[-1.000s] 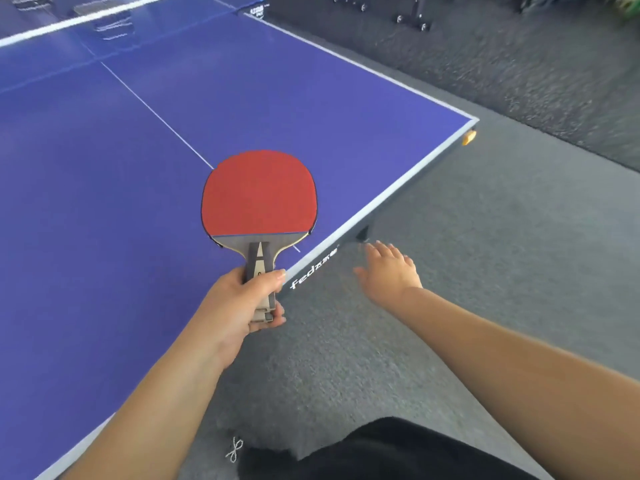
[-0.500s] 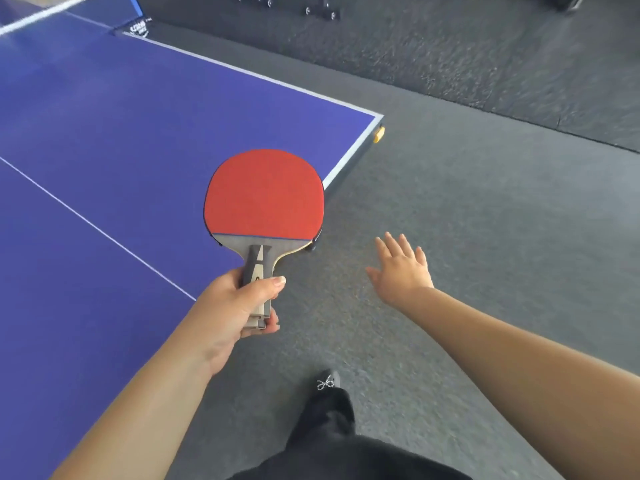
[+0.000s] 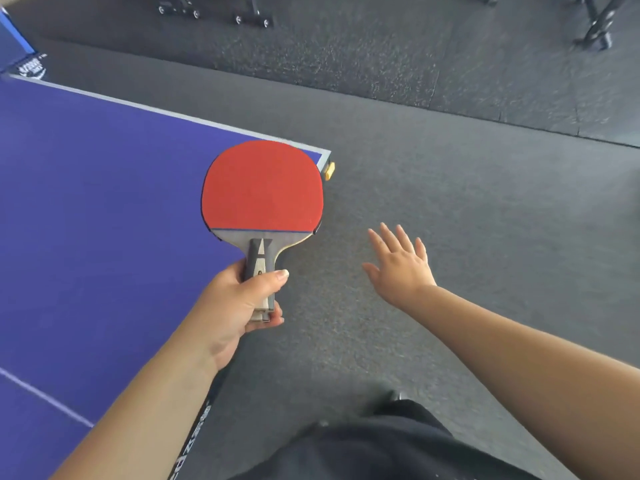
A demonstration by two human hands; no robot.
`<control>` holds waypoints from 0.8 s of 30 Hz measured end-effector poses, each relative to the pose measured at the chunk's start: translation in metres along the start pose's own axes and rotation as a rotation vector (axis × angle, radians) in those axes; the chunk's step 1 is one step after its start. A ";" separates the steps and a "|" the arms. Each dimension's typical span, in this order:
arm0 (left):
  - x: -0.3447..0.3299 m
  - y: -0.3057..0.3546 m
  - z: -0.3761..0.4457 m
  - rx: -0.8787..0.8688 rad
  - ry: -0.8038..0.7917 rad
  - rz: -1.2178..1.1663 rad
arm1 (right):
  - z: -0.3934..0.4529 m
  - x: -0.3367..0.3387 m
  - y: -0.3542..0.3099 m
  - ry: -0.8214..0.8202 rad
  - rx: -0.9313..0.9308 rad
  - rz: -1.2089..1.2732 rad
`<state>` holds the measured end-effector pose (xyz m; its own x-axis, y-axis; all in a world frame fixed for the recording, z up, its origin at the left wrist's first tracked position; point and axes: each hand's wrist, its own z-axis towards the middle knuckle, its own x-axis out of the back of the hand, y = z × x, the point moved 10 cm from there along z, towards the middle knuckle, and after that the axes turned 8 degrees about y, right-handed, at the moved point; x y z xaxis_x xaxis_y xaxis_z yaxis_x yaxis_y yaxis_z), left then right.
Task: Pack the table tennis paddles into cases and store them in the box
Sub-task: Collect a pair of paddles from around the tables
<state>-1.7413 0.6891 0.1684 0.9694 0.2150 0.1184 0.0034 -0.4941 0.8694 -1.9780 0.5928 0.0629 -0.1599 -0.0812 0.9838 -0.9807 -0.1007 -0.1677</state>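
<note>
A table tennis paddle with a red rubber face and a wood-and-grey handle is held upright in front of me. My left hand grips its handle, thumb across the front. The blade hangs over the near right corner of the blue table. My right hand is out to the right over the floor, fingers spread and straight, holding nothing. No case or box is in view.
Grey carpeted floor fills the right side, with darker mats beyond. Wheeled black frames stand at the top, another leg at the top right. An orange corner guard sits on the table's corner. My dark-clothed legs are below.
The view has swung right: the table has slid left and more floor shows. The paddle stays in my left hand; my right hand has lifted slightly with its fingers spread wider.
</note>
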 end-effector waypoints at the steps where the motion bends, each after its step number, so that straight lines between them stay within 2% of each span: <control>1: -0.010 0.006 0.011 0.004 -0.003 -0.003 | 0.013 0.002 0.007 -0.004 0.004 0.003; 15: -0.165 0.096 0.162 0.046 0.105 -0.106 | 0.254 0.060 0.113 -0.025 0.127 -0.077; 24: -0.177 0.156 0.259 0.060 0.168 -0.101 | 0.396 0.055 0.083 -0.039 0.217 -0.047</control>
<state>-1.8489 0.3557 0.1590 0.9088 0.4012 0.1149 0.1181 -0.5113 0.8513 -2.0232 0.1868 0.0784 -0.1059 -0.1091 0.9884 -0.9391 -0.3159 -0.1355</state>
